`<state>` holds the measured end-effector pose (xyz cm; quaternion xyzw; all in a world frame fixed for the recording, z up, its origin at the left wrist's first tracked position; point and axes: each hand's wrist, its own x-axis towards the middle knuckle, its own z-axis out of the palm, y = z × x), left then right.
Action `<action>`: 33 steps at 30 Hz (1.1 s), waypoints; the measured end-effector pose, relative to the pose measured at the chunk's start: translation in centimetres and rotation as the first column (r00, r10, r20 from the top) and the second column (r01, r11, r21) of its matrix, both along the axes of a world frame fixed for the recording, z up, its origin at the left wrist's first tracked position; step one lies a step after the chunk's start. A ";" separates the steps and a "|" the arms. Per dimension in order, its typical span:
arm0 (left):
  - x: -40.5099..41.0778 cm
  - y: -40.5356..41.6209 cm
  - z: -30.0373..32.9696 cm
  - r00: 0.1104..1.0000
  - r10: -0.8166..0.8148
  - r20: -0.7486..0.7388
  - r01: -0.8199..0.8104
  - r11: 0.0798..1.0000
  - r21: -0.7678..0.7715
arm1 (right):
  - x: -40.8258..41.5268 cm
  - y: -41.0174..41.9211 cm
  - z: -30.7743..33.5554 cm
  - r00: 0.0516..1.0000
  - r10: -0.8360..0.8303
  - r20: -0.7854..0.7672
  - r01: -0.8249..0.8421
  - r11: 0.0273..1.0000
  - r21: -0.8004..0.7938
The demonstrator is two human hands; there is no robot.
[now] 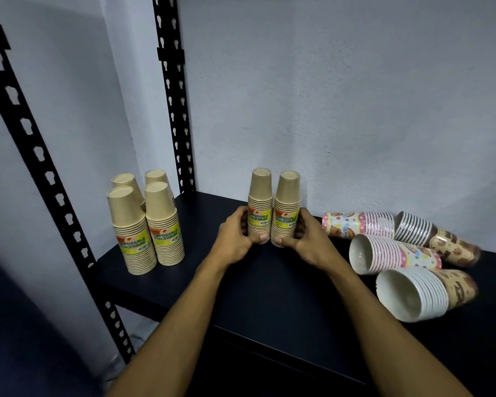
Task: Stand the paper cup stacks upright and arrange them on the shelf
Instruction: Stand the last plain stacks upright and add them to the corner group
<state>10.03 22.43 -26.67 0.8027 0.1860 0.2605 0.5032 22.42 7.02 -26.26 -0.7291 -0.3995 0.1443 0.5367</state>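
Note:
Two brown paper cup stacks stand upright, mouths down, side by side in the middle of the dark shelf [269, 296]. My left hand [236, 239] grips the left brown stack [260, 196] near its base. My right hand [305, 239] grips the right brown stack [287, 199] the same way. Several more brown stacks [148, 224] with yellow-green labels stand upright in a tight group at the shelf's left end. On the right, several patterned stacks lie on their sides: a pink dotted one [355, 224], a brown bear-print one [438, 239], another pink one [393, 255] and a white-rimmed one [424, 293].
A black perforated shelf post [172, 96] rises at the back left corner and another post [35, 156] stands at the front left. A pale wall [327, 96] backs the shelf. The shelf's front edge runs below my forearms.

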 end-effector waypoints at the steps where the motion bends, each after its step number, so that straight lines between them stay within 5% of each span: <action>1: -0.2 -0.2 0.1 1.000 0.008 0.001 -0.008 1.000 0.003 | -0.1 -0.1 0.1 1.000 0.000 0.001 0.000 1.000 -0.005; 19: -14.7 -4.0 -0.8 0.961 0.271 0.049 -0.274 0.957 0.096 | -9.1 -0.1 1.2 0.944 0.319 0.085 -0.305 0.941 -0.146; 33: -23.3 -0.7 -1.0 0.878 0.460 0.135 -0.478 0.859 0.185 | -18.3 5.9 0.1 0.957 0.237 0.167 -0.236 0.971 -0.025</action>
